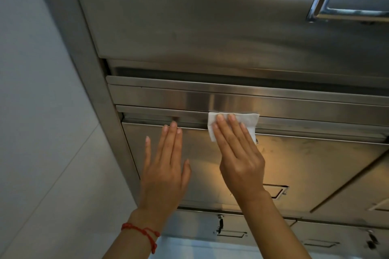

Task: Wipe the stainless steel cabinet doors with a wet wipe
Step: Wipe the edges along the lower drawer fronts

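**Dim, Soft Light with Wide-Angle Bending**

Muted, even light is falling on the brushed steel cabinet door (210, 27), which is showing cloudy grey reflections. A warm orange glow is reflecting off the lower door (202, 160) between the hands. Bright glare is glinting on the chrome handle (328, 0) at the upper right. Straight edges are bowing towards the frame's sides, and detail is softening slightly there.

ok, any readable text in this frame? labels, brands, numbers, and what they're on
None readable.
Cabinet doors: bare steel, no label, brand or number shows.
Wipe: plain white, no print.
Handle and the lower latches: no markings that can be made out.
Left hand and right hand, both flat on the steel, hide part of the lower door.
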The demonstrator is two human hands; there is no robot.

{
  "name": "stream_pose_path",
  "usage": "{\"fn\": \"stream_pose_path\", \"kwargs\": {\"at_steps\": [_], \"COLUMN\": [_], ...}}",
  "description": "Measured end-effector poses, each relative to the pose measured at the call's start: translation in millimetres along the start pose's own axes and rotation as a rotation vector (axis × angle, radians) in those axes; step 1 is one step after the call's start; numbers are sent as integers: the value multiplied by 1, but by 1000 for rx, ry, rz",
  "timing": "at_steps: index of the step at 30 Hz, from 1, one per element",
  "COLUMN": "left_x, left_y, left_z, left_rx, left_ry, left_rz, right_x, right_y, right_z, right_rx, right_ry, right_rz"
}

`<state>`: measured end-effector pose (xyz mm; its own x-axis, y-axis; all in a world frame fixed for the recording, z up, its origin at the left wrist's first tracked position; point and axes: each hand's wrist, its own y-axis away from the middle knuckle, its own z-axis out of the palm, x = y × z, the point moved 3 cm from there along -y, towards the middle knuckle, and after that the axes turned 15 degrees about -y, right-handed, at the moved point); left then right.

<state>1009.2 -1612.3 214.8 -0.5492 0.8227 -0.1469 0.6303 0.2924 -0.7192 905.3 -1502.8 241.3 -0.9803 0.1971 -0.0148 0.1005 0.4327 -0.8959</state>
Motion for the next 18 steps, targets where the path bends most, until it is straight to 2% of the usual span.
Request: {"fn": "stream_pose_path", "kwargs": {"at_steps": [8,18], "left_x": [3,1], "left_y": [0,0], "left_z": [2,2], "left_rx": [20,-4], "left_ry": [-20,-28], "left_rz": [-17,-8], "right_x": [5,29], "right_y": [-3,15], "right_z": [-5,-26], "right_rx": [-31,80], "right_ry": [-34,56], "right_rz": [-59,22]}}
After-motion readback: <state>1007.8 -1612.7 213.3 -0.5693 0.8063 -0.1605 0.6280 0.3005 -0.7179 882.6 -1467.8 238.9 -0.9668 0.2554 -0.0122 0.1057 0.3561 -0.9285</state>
